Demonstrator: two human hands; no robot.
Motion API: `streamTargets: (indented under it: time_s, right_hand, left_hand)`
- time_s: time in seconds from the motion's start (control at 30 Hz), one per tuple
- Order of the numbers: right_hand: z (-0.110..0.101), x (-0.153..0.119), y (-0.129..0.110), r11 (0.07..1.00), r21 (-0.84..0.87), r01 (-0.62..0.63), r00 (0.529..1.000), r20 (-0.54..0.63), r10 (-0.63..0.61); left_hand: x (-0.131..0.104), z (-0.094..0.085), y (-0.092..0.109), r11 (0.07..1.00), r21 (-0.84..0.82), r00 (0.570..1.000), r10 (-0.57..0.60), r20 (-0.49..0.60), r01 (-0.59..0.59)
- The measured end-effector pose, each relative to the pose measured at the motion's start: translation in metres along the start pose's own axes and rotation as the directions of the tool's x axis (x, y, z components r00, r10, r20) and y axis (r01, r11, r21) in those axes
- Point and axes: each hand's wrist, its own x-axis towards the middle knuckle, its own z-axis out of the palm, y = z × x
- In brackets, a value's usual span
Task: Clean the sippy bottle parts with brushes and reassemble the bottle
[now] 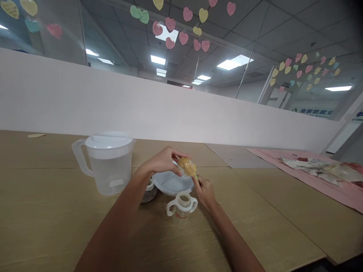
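Hands are meeting at the middle of the frame, and some of the detail there is hard to read. The left hand (163, 160) is curling over a small yellowish-brown domed piece (185, 166), fingers closed around it, so its far side is hidden. Below and to the right, the right hand (204, 190) is pinching shut on something thin and yellow-green (196, 176) that is touching the domed piece; it is too small and blurred to name.

Just under the hands, a shallow white plastic bowl (170, 185) is sitting on the light wooden tabletop (56, 219), its near rim partly covered by the left wrist. In front of it, a small clear bottle with two white loop handles (181, 206) is standing upright with its mouth uncovered, red lettering on it unreadable. Left of that, a small glass jar (149, 192) is peeking out from behind the left forearm, mostly hidden.

Further left, a translucent plastic pitcher with a white lid and curved handle (106, 162) is standing well apart from the hands.

At the right edge, a pink mat (334, 189) is carrying crumpled clear wrappers (314, 168), cut off by the frame. A plain white partition (141, 105) is running behind the table.
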Motion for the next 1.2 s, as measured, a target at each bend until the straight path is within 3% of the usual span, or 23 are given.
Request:
streamTargets:
  time_s: [0.2, 0.3, 0.37, 0.47, 0.53, 0.6, 0.63, 0.7, 0.77, 0.83, 1.03, 1.2]
  right_hand:
    - [0.002, -0.005, 0.002, 0.992, 0.096, 0.083, 0.995, -0.062, -0.078]
    - [0.003, -0.006, 0.004, 0.988, 0.141, 0.071, 0.987, -0.155, -0.049]
    - [0.001, -0.004, 0.006, 0.991, 0.132, 0.031, 0.986, -0.165, -0.009]
    - [-0.004, 0.001, 0.009, 0.99, 0.07, -0.124, 0.975, -0.178, 0.135]
    - [-0.009, 0.005, 0.013, 0.961, 0.062, -0.268, 0.934, -0.227, 0.275]
    - [-0.013, 0.008, 0.018, 0.923, 0.086, -0.375, 0.883, -0.271, 0.384]
    - [-0.014, 0.009, 0.021, 0.909, 0.095, -0.406, 0.864, -0.284, 0.416]
    - [-0.016, 0.01, 0.024, 0.896, 0.089, -0.434, 0.85, -0.29, 0.441]
    - [-0.016, 0.01, 0.026, 0.894, 0.066, -0.442, 0.854, -0.272, 0.443]
    - [-0.015, 0.01, 0.026, 0.896, 0.035, -0.443, 0.866, -0.243, 0.437]
    - [-0.016, 0.009, 0.022, 0.902, -0.044, -0.43, 0.888, -0.201, 0.413]
    - [-0.015, 0.01, 0.021, 0.91, -0.101, -0.402, 0.906, -0.191, 0.379]
  left_hand:
    - [-0.001, 0.002, 0.005, 0.999, -0.031, 1.0, 0.013, -0.024, -0.014]
    - [-0.004, 0.004, 0.012, 0.999, -0.038, 0.999, 0.037, 0.016, -0.036]
    - [-0.005, 0.006, 0.018, 0.999, -0.005, 0.999, 0.036, -0.016, -0.036]
    - [-0.004, 0.008, 0.021, 0.999, 0.049, 0.976, 0.019, -0.218, -0.009]
    - [-0.002, 0.008, 0.017, 0.992, 0.124, 0.926, 0.013, -0.376, 0.037]
    - [0.0, 0.007, 0.009, 0.951, 0.28, 0.883, 0.015, -0.468, 0.132]
    - [0.001, 0.006, 0.004, 0.906, 0.378, 0.883, 0.01, -0.469, 0.191]
    - [0.001, 0.005, -0.006, 0.774, 0.57, 0.923, -0.047, -0.382, 0.276]
    - [0.001, 0.006, -0.013, 0.647, 0.705, 0.956, -0.162, -0.245, 0.291]
    - [0.0, 0.008, -0.017, 0.582, 0.762, 0.953, -0.255, -0.162, 0.285]
    - [0.0, -0.001, -0.025, 0.507, 0.776, 0.907, -0.374, -0.193, 0.374]
    - [-0.006, -0.022, -0.036, 0.388, 0.767, 0.811, -0.513, -0.28, 0.51]
